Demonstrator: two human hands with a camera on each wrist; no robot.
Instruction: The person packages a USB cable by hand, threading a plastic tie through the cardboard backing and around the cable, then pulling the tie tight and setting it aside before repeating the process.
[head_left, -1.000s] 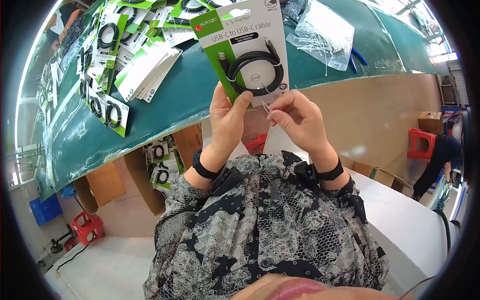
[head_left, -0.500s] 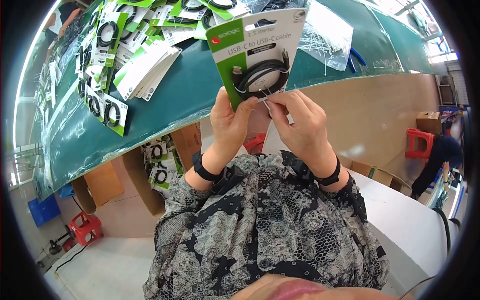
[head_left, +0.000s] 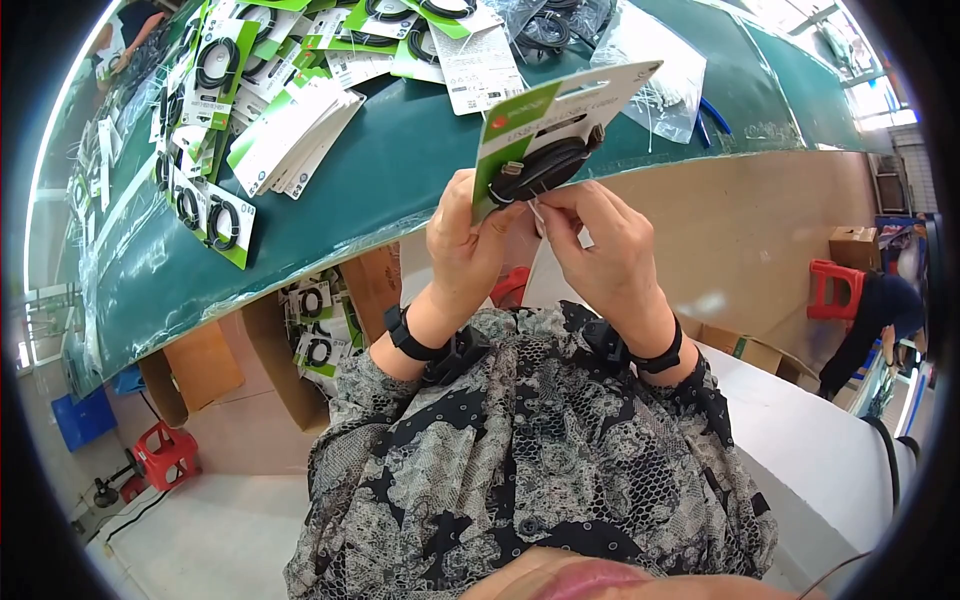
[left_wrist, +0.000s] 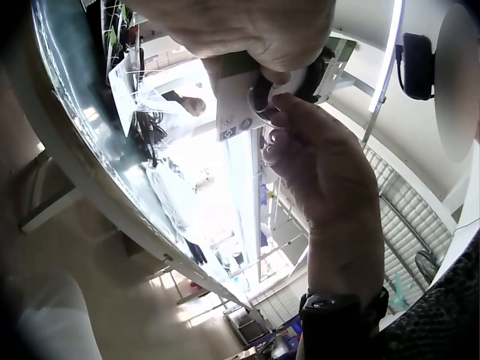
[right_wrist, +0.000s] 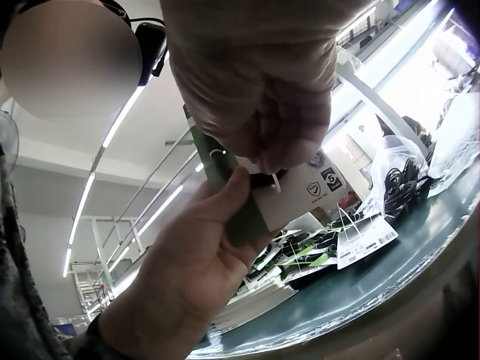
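My left hand (head_left: pixel 462 245) grips the lower left edge of a green-and-white cable card (head_left: pixel 530 122), which is tilted back over the table's front edge. A coiled black USB-C cable (head_left: pixel 545 168) is strapped on its face. With thumb and fingertips, my right hand (head_left: pixel 612 242) pinches a thin white tie (head_left: pixel 540 214) at the card's lower edge, just below the coil. In the right wrist view, a white end of the tie (right_wrist: pixel 276 182) pokes out by the card's white face. The left wrist view shows the right fingertips (left_wrist: pixel 283 112) close against the coil.
On the green table (head_left: pixel 330 215), a pile of carded cables (head_left: pixel 213 75) spreads at the left, beside a stack of white cards (head_left: pixel 300 140). A clear bag of white ties (head_left: pixel 655 60) lies at the right near a blue-handled tool (head_left: pixel 714 118). Below stands an open cardboard box (head_left: pixel 285 350).
The card has tipped back and shifted right and slightly down in my left hand. My right hand moved in from beside the card to its lower edge, pinching the tie.
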